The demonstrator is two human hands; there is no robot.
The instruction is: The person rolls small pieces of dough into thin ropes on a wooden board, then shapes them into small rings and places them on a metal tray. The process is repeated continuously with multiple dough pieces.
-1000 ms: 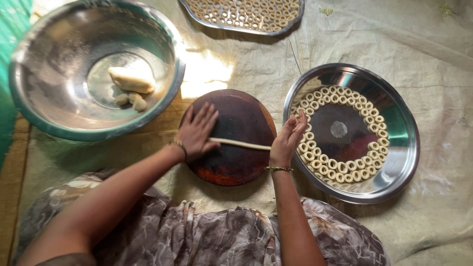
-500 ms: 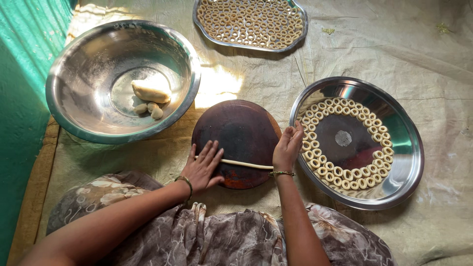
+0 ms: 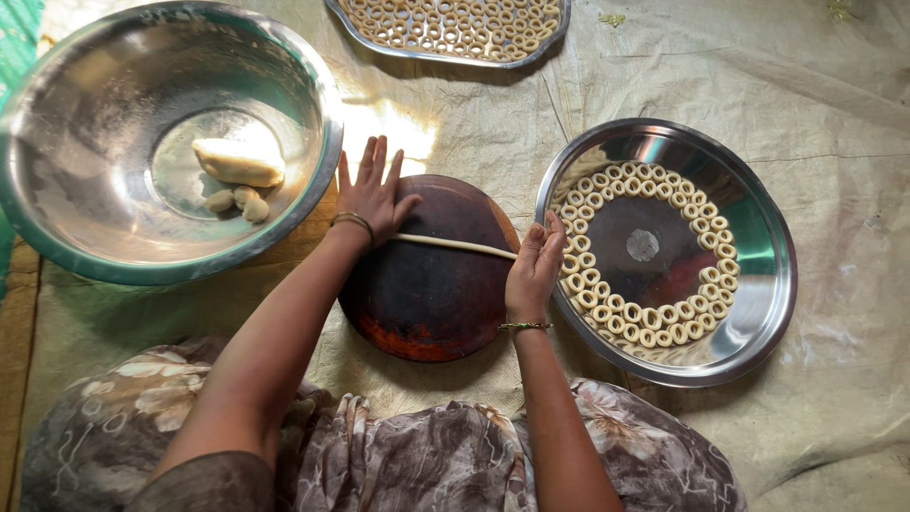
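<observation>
The big steel bowl [image 3: 114, 228] is holding spare dough, and the round wooden board [image 3: 431, 284] is carrying a thin dough rope [image 3: 455, 246] across its upper half. Left hand [image 3: 372, 194] and right hand [image 3: 536, 267] are lying flat and open on its 2 ends, gripping nothing. The rope is looking soft, light and easily torn, so handling it by both ends or supporting it underneath seems wisest.

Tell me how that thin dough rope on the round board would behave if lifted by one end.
The dough rope would probably droop and stretch, being long, thin and soft-looking. It may tear under its own weight. Lying on the round board between the left hand and right hand, it likely rolls easily.
</observation>
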